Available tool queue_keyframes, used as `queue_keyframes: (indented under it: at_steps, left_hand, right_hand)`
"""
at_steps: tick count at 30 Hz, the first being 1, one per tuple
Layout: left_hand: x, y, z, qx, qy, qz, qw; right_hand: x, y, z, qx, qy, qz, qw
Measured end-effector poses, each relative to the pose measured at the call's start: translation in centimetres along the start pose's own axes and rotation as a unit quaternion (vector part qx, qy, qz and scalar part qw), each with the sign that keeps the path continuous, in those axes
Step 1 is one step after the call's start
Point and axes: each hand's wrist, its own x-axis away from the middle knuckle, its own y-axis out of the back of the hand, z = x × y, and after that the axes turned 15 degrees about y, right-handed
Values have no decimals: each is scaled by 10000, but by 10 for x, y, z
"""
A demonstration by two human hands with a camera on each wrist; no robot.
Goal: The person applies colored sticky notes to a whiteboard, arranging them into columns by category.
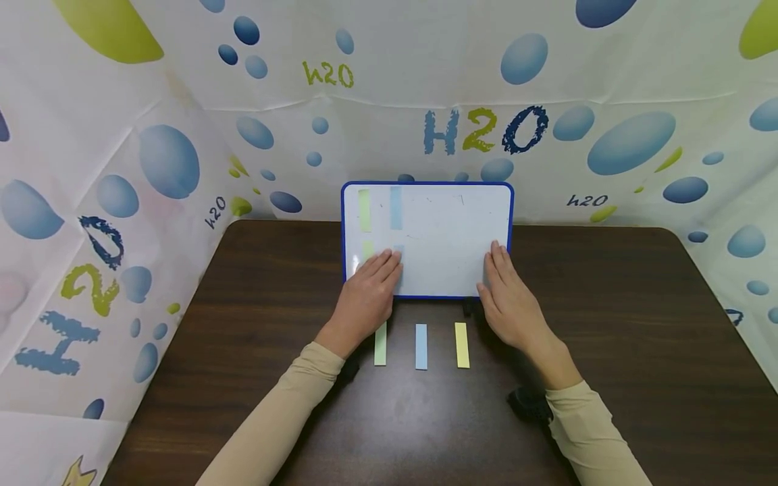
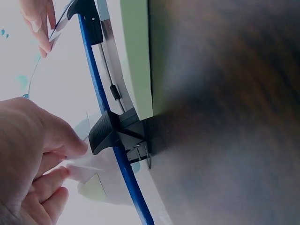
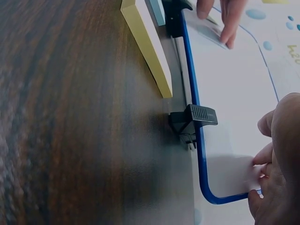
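A small whiteboard (image 1: 450,236) with a blue rim stands at the back of the table, propped in black stand clips (image 2: 105,133). My left hand (image 1: 369,290) rests its fairly straight fingers on the board's lower left, over a lower blue strip (image 1: 399,270) that it partly covers. Beside that, a lower green strip (image 1: 367,249) is partly hidden by the same hand. Higher up are another green strip (image 1: 365,210) and another blue strip (image 1: 396,208). My right hand (image 1: 516,304) lies against the board's right edge, fingers extended.
In front of the board lie narrow sticky-note pads: green (image 1: 380,345), partly under my left hand, blue (image 1: 421,347) and yellow (image 1: 462,345). The dark wooden table (image 1: 620,304) extends to both sides. A patterned cloth (image 1: 389,135) hangs behind.
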Motion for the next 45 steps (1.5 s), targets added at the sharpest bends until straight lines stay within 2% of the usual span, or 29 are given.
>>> queue_keyframes:
  at_steps: [13,27,45]
  left_hand:
    - [3,2,-2,-91,-20,153,9998]
    - [4,0,-2,-49,-18,27,10000]
    - [7,0,-2,42,-3,19,10000]
  right_hand:
    - [0,1,-1,-52,-26,-12,10000]
    - [0,0,0,91,-3,10,10000]
    - [2,-2,2,2,29,-63,10000]
